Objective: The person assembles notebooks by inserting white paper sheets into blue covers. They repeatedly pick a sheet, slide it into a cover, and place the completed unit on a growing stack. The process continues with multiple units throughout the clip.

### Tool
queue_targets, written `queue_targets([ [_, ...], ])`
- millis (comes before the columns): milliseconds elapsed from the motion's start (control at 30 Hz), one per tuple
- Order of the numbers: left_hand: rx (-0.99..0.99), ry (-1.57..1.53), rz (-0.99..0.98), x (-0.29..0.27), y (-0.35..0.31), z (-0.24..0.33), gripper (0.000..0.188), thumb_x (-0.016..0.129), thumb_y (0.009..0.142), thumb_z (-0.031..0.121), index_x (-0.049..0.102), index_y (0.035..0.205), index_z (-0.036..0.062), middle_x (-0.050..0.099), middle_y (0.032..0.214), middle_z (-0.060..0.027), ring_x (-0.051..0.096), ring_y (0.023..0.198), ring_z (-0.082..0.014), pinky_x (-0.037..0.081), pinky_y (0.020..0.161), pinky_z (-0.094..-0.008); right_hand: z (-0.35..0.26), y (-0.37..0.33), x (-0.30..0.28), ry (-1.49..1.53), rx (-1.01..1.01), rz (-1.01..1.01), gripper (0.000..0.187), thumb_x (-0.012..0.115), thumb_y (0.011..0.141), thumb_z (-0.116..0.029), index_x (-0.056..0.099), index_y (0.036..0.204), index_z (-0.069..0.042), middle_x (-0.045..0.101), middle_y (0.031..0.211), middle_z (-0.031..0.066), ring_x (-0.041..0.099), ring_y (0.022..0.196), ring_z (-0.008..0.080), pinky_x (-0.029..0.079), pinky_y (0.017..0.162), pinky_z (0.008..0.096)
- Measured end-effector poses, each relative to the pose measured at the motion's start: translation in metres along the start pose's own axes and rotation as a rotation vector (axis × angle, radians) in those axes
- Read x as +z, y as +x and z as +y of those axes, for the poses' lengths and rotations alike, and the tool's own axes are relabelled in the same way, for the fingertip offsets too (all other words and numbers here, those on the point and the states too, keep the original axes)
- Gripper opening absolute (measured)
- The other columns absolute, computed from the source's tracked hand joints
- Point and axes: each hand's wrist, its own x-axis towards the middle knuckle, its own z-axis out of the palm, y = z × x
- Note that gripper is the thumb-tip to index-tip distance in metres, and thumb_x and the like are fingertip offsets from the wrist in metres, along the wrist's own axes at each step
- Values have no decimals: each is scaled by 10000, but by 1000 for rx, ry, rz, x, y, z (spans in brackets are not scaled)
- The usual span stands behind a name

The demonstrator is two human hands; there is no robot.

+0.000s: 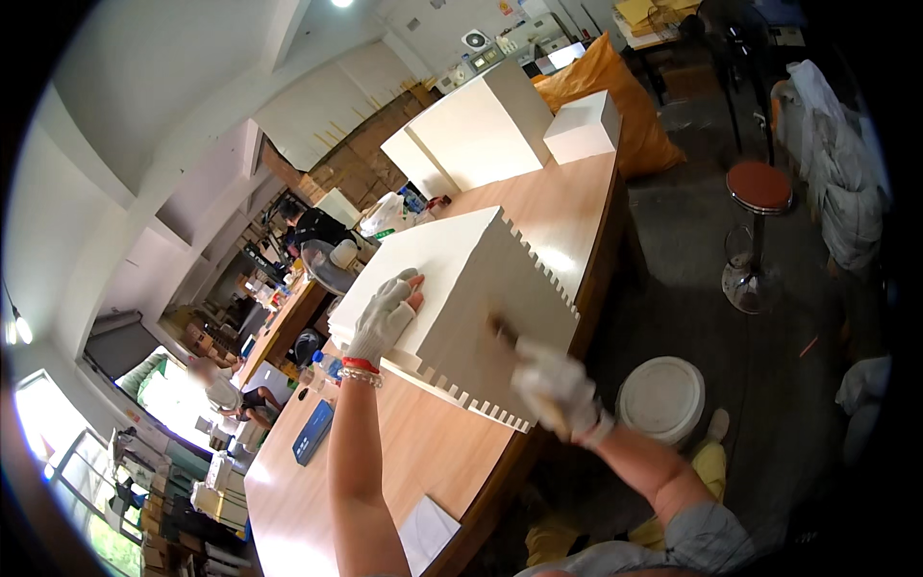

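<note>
A large white block (447, 298), possibly a stack of boards, stands on the wooden table; rows of small teeth run along its side edges. My left hand (389, 306), in a white glove with bare fingertips, lies flat on its top near the front edge. In front of the block's right-hand face is my right hand (556, 389), also gloved and smeared by motion. It is closed round what looks like a brush (502, 330) with a dark brown head pointing at that face. Whether the brush touches the face I cannot tell.
On the table (413, 433) are a blue flat box (313, 433), a white sheet (428, 534) and more white blocks (481, 130) at the far end. A lidded white bucket (661, 399) and a red-topped stool (760, 186) stand on the floor to the right. Other people sit at far left.
</note>
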Motion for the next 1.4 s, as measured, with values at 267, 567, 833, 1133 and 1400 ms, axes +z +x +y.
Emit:
queue_targets([
  [267, -54, 4, -24, -3, -7, -4, 380, 514, 955, 292, 576, 1267, 84, 518, 1352, -114, 466, 1245, -299, 353, 1050, -369, -56, -29, -15, 638, 1, -180, 257, 645, 802, 39, 615, 1052, -12, 609, 1017, 213, 615, 743, 291, 504, 650, 343],
  [567, 52, -28, -7, -3, -13, -15, 402, 497, 975, 303, 546, 1292, 61, 521, 1354, -114, 452, 1262, -288, 317, 1078, -353, -84, -8, -10, 579, -20, -113, 223, 691, 773, 35, 658, 973, -58, 645, 1052, 208, 656, 842, 302, 533, 754, 351],
  [833, 28, 47, 30, 5, -8, -18, 370, 469, 965, 343, 576, 1252, 136, 487, 1390, -96, 432, 1283, -293, 345, 1041, -408, -99, 24, 4, 452, -89, -204, 164, 653, 787, -41, 635, 948, -62, 640, 1078, 202, 644, 973, 354, 513, 871, 391],
  [1133, 56, -51, -31, 5, -8, -31, 413, 478, 951, 357, 565, 1305, 163, 451, 1438, -93, 368, 1346, -303, 274, 1079, -479, -52, 48, -6, 480, -57, -148, 116, 641, 821, 2, 657, 906, -76, 665, 1044, 160, 663, 920, 325, 536, 817, 366],
  [1400, -9, -10, -85, -3, -2, -6, 417, 440, 989, 366, 549, 1340, 169, 465, 1429, -79, 345, 1362, -292, 264, 1105, -392, 175, 97, -54, 431, 259, -213, 95, 670, 849, -107, 615, 858, -30, 679, 940, 61, 641, 966, 211, 516, 862, 353],
])
